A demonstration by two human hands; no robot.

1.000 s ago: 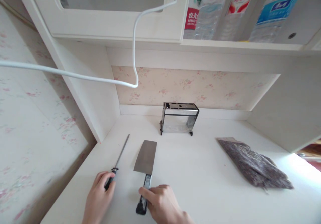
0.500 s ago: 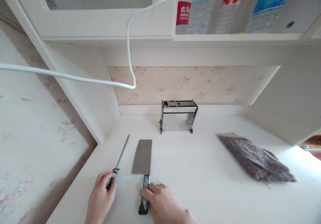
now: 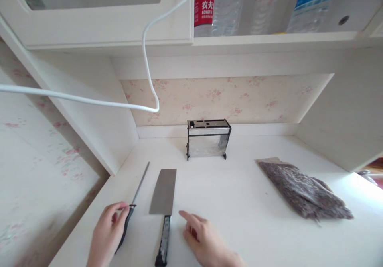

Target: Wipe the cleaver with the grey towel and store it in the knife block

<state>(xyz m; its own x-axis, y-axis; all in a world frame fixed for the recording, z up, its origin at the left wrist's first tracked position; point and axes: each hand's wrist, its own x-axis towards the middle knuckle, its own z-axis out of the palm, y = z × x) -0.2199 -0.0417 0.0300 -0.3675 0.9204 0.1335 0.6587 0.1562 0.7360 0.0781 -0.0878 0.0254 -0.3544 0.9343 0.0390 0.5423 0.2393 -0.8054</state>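
A cleaver (image 3: 163, 191) lies flat on the white counter, its blade pointing away from me and its worn black handle towards me. To its left rests a sharpening steel (image 3: 140, 188), a thin grey rod with a black handle. My left hand (image 3: 108, 229) is beside that handle, fingers loosely curled with a gap to the thumb. Its fingertips are at the handle's edge near the guard, and the handle lies uncovered. My right hand (image 3: 205, 237) is just right of the cleaver's handle, apart from it, index finger stretched out and holding nothing.
A metal knife block (image 3: 208, 131) with clear sides stands at the back. To the right lies a crumpled grey-brown cloth (image 3: 302, 189). A white cable (image 3: 119, 104) hangs across the upper left. Plastic bottles (image 3: 229, 10) stand on the shelf (image 3: 269, 39) above the counter (image 3: 227, 195).
My right hand has let go of the cleaver's handle and drawn off to the right. My left hand has loosened from the steel's handle and shifted left. The view has shifted slightly.
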